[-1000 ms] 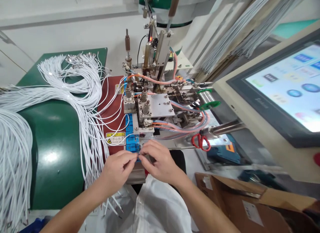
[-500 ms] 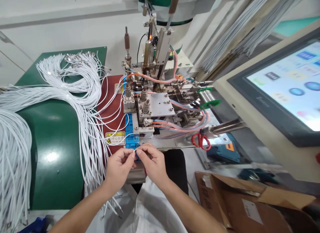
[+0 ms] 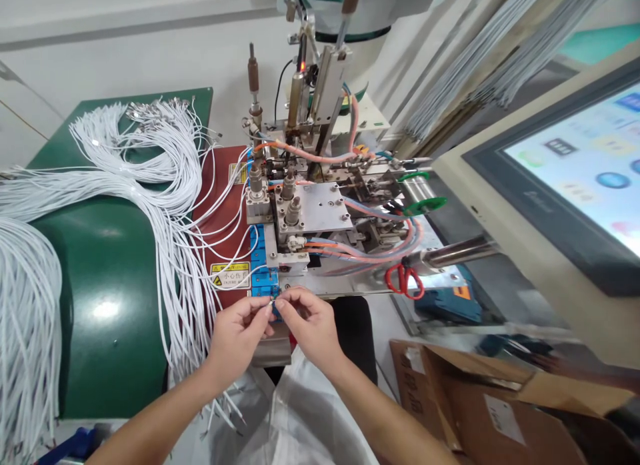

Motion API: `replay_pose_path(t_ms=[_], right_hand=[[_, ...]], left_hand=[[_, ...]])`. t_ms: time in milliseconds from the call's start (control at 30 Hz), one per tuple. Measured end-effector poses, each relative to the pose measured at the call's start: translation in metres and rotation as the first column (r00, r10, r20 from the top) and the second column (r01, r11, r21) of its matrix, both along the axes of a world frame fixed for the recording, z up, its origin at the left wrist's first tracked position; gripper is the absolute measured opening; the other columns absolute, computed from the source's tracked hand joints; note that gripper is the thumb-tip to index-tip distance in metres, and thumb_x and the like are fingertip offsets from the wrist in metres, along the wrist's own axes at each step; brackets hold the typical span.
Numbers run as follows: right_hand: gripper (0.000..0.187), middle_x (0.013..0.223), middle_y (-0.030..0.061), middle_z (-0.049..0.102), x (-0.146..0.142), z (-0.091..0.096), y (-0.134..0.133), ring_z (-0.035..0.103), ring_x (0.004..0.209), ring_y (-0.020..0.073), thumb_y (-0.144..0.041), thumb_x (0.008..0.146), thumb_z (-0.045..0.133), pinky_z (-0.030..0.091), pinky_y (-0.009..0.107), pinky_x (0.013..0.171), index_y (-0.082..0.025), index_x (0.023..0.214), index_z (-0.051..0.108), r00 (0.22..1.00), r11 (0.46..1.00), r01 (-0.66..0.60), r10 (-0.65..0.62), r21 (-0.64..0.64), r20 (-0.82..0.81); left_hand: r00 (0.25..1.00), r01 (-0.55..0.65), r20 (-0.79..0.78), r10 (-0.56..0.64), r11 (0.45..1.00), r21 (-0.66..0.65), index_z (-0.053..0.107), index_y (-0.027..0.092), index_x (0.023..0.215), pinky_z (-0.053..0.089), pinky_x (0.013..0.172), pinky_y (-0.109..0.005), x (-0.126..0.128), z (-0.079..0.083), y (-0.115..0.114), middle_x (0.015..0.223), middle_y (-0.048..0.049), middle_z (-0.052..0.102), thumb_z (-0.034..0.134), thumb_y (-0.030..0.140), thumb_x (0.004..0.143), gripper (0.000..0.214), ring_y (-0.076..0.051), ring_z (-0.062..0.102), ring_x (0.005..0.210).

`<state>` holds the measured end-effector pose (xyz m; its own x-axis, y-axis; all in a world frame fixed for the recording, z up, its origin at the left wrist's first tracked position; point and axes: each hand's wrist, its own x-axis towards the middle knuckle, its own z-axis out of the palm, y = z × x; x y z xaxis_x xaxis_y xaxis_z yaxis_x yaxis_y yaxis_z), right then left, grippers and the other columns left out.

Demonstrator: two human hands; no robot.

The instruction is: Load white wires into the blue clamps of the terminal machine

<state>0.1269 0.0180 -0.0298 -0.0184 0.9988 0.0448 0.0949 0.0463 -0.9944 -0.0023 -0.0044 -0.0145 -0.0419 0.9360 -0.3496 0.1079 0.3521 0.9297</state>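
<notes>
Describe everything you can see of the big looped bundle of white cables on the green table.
The bundle of white cables looks smooth and plastic-coated. Metallic connectors cluster at its looped far end on the green table; strands run leftward and toward the viewer, near ends splayed beyond the table's edge. Several strands cross a red-brown surface to blue blocks.

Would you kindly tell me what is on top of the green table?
Bundles of white cables lie on the green table, one curling round near the far edge. Whatever is underneath the bundles cannot be seen, as the cables cover it.
</notes>
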Motion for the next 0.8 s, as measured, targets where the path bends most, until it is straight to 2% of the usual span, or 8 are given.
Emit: replay_pose_path(t_ms=[133, 200, 300, 400, 467, 567, 700, 800], right_hand=[[0.013, 0.064, 0.0017, 0.059, 0.006, -0.002, 0.001, 0.054, 0.061, 0.0131, -0.018, 0.076, 0.055, 0.043, 0.024, 0.057, -0.018, 0.063, 0.058, 0.989, 0.991, 0.001, -0.021, 0.135, 0.147], [0.013, 0.066, 0.002, 0.058, 0.009, -0.008, 0.003, 0.054, 0.062, 0.0136, -0.019, 0.077, 0.053, 0.043, 0.025, 0.059, -0.018, 0.065, 0.058, 0.978, 0.989, -0.006, -0.025, 0.148, 0.209], [0.014, 0.066, 0.0017, 0.058, 0.013, -0.019, 0.007, 0.054, 0.063, 0.0139, -0.021, 0.08, 0.049, 0.043, 0.025, 0.06, -0.018, 0.068, 0.057, 0.97, 0.999, -0.022, 0.012, 0.04, 0.242], [0.016, 0.065, 0.001, 0.058, 0.013, -0.029, 0.009, 0.054, 0.063, 0.0139, -0.024, 0.081, 0.046, 0.042, 0.024, 0.059, -0.019, 0.069, 0.055, 0.974, 0.997, -0.011, 0.029, -0.081, 0.224], [0.016, 0.064, 0.0004, 0.057, 0.012, -0.032, 0.008, 0.053, 0.062, 0.0139, -0.025, 0.081, 0.046, 0.042, 0.023, 0.058, -0.019, 0.069, 0.055, 0.974, 0.993, 0.016, 0.011, -0.115, 0.228], [0.017, 0.064, 0.0006, 0.057, 0.01, -0.031, 0.005, 0.052, 0.06, 0.0143, -0.028, 0.08, 0.046, 0.041, 0.023, 0.055, -0.019, 0.068, 0.054, 0.957, 0.992, 0.035, 0.001, -0.118, 0.291], [0.017, 0.064, 0.0012, 0.057, 0.008, -0.029, 0.006, 0.051, 0.059, 0.0146, -0.028, 0.079, 0.046, 0.038, 0.023, 0.053, -0.019, 0.068, 0.054, 0.922, 0.989, 0.024, 0.034, -0.145, 0.385], [0.015, 0.061, 0.0, 0.055, 0.009, -0.031, 0.009, 0.049, 0.056, 0.0143, -0.027, 0.077, 0.046, 0.037, 0.023, 0.051, -0.02, 0.067, 0.054, 0.922, 0.979, 0.004, 0.076, -0.206, 0.379]], left_hand=[[0.993, 0.102, -0.06, -0.101, 0.995, 0.006, 0.061, 0.013, 0.101, 0.046, 0.047, -0.019, -0.007, 0.001, 0.003, 0.07, -0.0013, 0.062, 0.054, 0.032, 0.08, 0.029, -0.008, 0.054, 0.049], [0.97, 0.198, -0.146, -0.193, 0.98, 0.017, 0.058, 0.016, 0.107, 0.045, 0.046, -0.02, -0.014, 0.003, 0.007, 0.078, -0.0022, 0.063, 0.055, 0.028, 0.079, 0.031, -0.008, 0.053, 0.049], [0.864, 0.384, -0.388, -0.32, 0.918, 0.098, 0.062, 0.02, 0.1, 0.049, 0.059, -0.024, -0.025, 0.005, 0.015, 0.093, -0.0036, 0.062, 0.054, 0.019, 0.078, 0.023, -0.011, 0.058, 0.064], [0.746, 0.51, -0.586, -0.318, 0.838, 0.194, 0.065, 0.02, 0.088, 0.048, 0.075, -0.029, -0.03, 0.003, 0.022, 0.09, -0.0034, 0.062, 0.049, 0.016, 0.082, 0.018, -0.015, 0.059, 0.083], [0.705, 0.525, -0.654, -0.274, 0.822, 0.221, 0.064, 0.02, 0.088, 0.048, 0.077, -0.03, -0.031, -0.001, 0.025, 0.087, -0.0033, 0.063, 0.046, 0.015, 0.084, 0.019, -0.016, 0.06, 0.084], [0.666, 0.512, -0.71, -0.228, 0.832, 0.213, 0.062, 0.019, 0.089, 0.048, 0.075, -0.03, -0.03, -0.007, 0.028, 0.086, -0.0029, 0.063, 0.046, 0.015, 0.084, 0.017, -0.016, 0.06, 0.081], [0.639, 0.503, -0.739, -0.211, 0.842, 0.194, 0.061, 0.019, 0.085, 0.048, 0.073, -0.03, -0.031, -0.009, 0.028, 0.084, -0.002, 0.063, 0.047, 0.012, 0.083, 0.016, -0.016, 0.06, 0.079], [0.618, 0.517, -0.761, -0.197, 0.831, 0.205, 0.061, 0.019, 0.086, 0.049, 0.073, -0.03, -0.032, -0.012, 0.027, 0.085, -0.0028, 0.062, 0.047, 0.012, 0.083, 0.017, -0.016, 0.06, 0.079]])
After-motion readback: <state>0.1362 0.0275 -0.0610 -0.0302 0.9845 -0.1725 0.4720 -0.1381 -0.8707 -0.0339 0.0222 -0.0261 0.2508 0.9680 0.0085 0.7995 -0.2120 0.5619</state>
